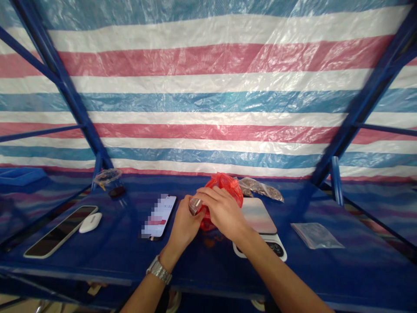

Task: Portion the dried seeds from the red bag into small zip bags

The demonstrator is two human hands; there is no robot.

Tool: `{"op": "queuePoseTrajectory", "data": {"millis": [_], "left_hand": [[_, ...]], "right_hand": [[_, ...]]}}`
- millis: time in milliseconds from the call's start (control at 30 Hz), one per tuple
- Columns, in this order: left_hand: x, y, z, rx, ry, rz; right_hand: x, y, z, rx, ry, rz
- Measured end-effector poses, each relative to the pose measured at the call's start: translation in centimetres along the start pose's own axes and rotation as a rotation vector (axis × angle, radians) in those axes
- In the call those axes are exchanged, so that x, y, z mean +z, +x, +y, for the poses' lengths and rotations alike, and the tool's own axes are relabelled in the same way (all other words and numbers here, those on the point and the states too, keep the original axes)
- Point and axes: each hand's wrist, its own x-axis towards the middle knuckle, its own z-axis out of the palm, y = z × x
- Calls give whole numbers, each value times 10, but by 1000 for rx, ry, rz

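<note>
My left hand (pixel 185 224) is closed round a small clear plastic bag (pixel 195 205) with something brownish in it. My right hand (pixel 223 211) reaches across from the right, its fingers and thumb closed at the same bag, partly covering it. Just behind and beneath both hands is a crumpled red plastic bag (pixel 224 180); what it holds is hidden. To the right of my right hand stands a white kitchen scale (pixel 259 216) with a dark display, partly covered by my forearm. Some brownish stains or crumbs (pixel 210 241) lie on the blue table below the hands.
Clear bags with brown contents (pixel 260 189) lie behind the scale. An empty-looking zip bag (pixel 316 235) lies at right. Left are a lit phone (pixel 161 217), a dark phone (pixel 61 232), a white earbud case (pixel 90 222) and a plastic cup (pixel 112 182). Blue posts flank the table.
</note>
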Motion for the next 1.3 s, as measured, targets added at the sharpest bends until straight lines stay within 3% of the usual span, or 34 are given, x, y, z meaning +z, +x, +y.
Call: {"op": "queuePoseTrajectory", "data": {"millis": [133, 267, 333, 433, 500, 567, 700, 767, 867, 967, 1133, 1300], "left_hand": [[-2, 0, 5, -25, 32, -4], [-5, 1, 3, -78, 34, 25], [-6, 3, -1, -99, 17, 42], [-10, 7, -4, -98, -9, 79], [-13, 9, 1, -100, -40, 98], [-17, 10, 11, -110, -58, 140], [-19, 0, 37, 65, -42, 335], [-13, -9, 45, 123, -18, 341], [9, -22, 50, 188, 18, 250], [34, -30, 56, 243, -3, 164], [56, -41, 63, 325, 52, -32], [57, -39, 38, 412, 376, -166]], "right_hand": [[-6, 0, 5, 20, 1, 62], [-21, 1, 13, 192, 51, 160], [-24, -2, 18, 267, 2, 75], [-18, -9, 26, 353, -90, -166], [-15, -11, 29, 378, -65, -217], [-18, -10, 28, 339, 42, -153], [-40, -8, 7, 246, 361, 103], [-48, -13, -10, 282, 538, 153], [-50, -26, -29, 348, 723, 150], [-50, -37, -25, 447, 722, 276], [-65, -56, 29, 646, 787, 479], [-63, -85, 83, 830, 677, 419]]}}
